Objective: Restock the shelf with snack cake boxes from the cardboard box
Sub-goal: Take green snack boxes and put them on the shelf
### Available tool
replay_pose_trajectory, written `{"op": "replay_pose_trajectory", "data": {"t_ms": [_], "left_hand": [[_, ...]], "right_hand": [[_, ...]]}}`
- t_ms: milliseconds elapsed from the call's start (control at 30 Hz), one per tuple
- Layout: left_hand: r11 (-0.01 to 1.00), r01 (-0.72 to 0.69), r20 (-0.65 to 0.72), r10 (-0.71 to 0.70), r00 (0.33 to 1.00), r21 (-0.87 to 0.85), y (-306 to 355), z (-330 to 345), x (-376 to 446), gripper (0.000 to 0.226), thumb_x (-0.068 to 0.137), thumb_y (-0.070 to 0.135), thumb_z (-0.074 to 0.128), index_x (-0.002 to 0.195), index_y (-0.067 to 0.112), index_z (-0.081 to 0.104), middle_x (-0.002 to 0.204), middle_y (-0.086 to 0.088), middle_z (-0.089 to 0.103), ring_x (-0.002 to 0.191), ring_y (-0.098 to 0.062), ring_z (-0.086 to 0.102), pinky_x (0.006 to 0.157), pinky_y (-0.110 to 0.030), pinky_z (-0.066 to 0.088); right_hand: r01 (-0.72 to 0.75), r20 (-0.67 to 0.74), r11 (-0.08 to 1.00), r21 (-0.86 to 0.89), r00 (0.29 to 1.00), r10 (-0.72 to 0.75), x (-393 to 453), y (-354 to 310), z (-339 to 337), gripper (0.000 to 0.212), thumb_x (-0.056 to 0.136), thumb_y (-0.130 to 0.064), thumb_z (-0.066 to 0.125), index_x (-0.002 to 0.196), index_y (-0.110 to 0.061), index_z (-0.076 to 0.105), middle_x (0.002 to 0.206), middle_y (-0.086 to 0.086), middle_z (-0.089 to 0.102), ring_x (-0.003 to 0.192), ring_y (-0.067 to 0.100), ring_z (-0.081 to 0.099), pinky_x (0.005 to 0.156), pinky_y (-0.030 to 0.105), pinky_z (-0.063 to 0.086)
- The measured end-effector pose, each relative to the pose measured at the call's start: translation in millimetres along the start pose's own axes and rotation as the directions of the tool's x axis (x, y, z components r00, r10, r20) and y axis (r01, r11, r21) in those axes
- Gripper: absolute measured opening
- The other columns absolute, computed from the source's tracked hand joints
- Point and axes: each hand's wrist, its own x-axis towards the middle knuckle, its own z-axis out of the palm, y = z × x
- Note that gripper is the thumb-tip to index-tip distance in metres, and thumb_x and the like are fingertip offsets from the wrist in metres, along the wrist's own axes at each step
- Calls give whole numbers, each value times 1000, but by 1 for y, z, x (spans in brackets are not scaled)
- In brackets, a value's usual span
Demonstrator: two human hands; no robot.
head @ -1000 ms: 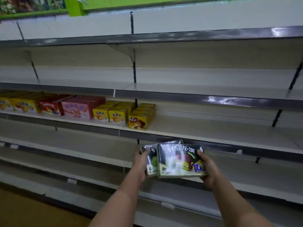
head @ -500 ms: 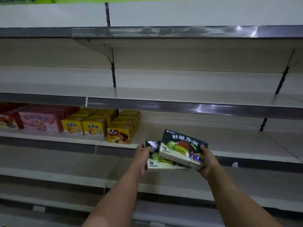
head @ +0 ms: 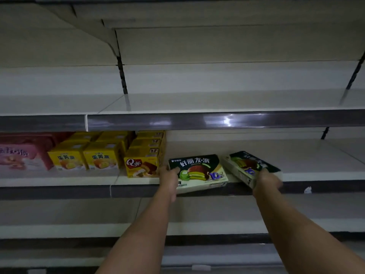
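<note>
Boxes of snack cake, two dark green ones, sit at the front edge of the shelf (head: 256, 176) I'm stocking. My left hand (head: 168, 177) grips the left box (head: 197, 172) by its left end, thumb on the printed face, fingers curled behind it. That box faces me, leaning back a little, its lower edge hanging over the shelf's front rail. It is just beside the yellow Q box (head: 141, 166), nearly touching it. My right hand (head: 265, 180) holds the right box (head: 250, 168) at its near corner, fingers wrapped round the end; the hand is blurred, so I cannot tell the finger placement exactly. This box is turned at an angle and tilted, its far end on the shelf. The two green boxes are close but apart. Left of the Q box stand two rows of yellow boxes (head: 85, 158), then pink boxes (head: 19, 157) at the frame's edge. The shelf above (head: 217, 101) is bare white.
</note>
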Motion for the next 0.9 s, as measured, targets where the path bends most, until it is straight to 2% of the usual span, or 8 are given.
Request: {"op": "replay_pose_trajectory", "data": {"t_ms": [67, 133, 233, 300, 433, 533, 733, 900], "left_hand": [[1000, -21, -12, 21, 1000, 15, 0, 5, 5, 38, 97, 11, 50, 134, 10, 39, 125, -16, 56, 110, -34, 56, 96, -49, 47], [999, -38, -18, 38, 999, -19, 6, 10, 7, 35, 98, 10, 50, 131, 11, 40, 124, -12, 55, 107, -31, 57, 88, -46, 50], [994, -68, -14, 67, 998, -89, 10, 21, 5, 42, 97, 6, 50, 136, 13, 38, 122, -6, 52, 102, -25, 53, 80, -37, 44], [992, -78, -2, 78, 997, -99, 12, 27, 4, 47, 96, 3, 51, 139, 14, 37, 126, -6, 50, 105, -23, 48, 86, -38, 40], [988, -146, -25, 145, 989, -53, 15, 32, 11, 46, 95, 4, 54, 138, 12, 42, 126, -5, 50, 110, -21, 45, 91, -34, 35], [964, -241, -72, 250, 966, 114, 13, 32, 18, 35, 95, 1, 52, 130, 2, 46, 123, -12, 58, 100, -22, 53, 82, -28, 38], [815, -327, -90, 416, 905, 478, 22, 39, 55, 48, 97, 15, 48, 144, 18, 33, 144, -12, 40, 125, -36, 46, 97, -38, 42], [858, -307, -82, 371, 925, 411, 26, 45, 99, 60, 96, 17, 50, 151, 20, 26, 151, -12, 33, 134, -35, 38, 108, -42, 38]], "right_hand": [[40, -117, 987, -154, 991, -59, 2, -10, 2, 61, 91, -18, 60, 142, -3, 31, 144, 19, 38, 129, 38, 43, 104, 45, 40], [157, -147, 856, -493, 955, -259, 3, -17, 8, 71, 87, -19, 63, 145, -5, 25, 147, 19, 32, 131, 38, 36, 105, 47, 36], [531, 174, 484, -696, 778, -604, -3, -16, 24, 42, 93, -19, 53, 133, -9, 49, 130, 18, 52, 113, 33, 50, 86, 37, 42], [684, 392, 357, -636, 685, -614, -7, -11, 38, 33, 98, -30, 47, 120, -9, 59, 112, 15, 63, 87, 26, 54, 68, 30, 38], [692, 554, 427, -582, 722, -415, -5, -4, 55, 47, 92, -52, 51, 105, -8, 61, 102, 15, 67, 89, 30, 60, 70, 32, 43], [716, 564, 447, -536, 698, -442, -2, -3, 64, 45, 88, -42, 63, 116, -8, 52, 111, 13, 64, 103, 34, 60, 72, 32, 42], [727, 537, 453, -516, 687, -490, 6, -14, 104, 48, 88, -28, 62, 128, -9, 43, 122, 17, 59, 112, 37, 55, 92, 40, 47], [729, 556, 514, -452, 681, -477, 21, -12, 136, 44, 93, -19, 54, 135, -9, 42, 127, 18, 58, 115, 34, 55, 89, 36, 45]]}}
